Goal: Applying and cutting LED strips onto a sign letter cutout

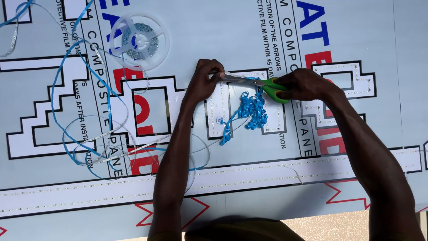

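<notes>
The scissors [256,82], green-handled, lie almost flat over the middle of the panel [223,27], blades pointing left. The right hand [303,85] is closed around the handles; the left hand [204,80] pinches at the blade tips, fingers curled together on a strip end there. Just near of the blades sits a curly heap of blue tape [252,111]. Further left, loose blue and white strips [89,134] loop across the panel, and a clear reel [139,41] rests at the far left.
</notes>
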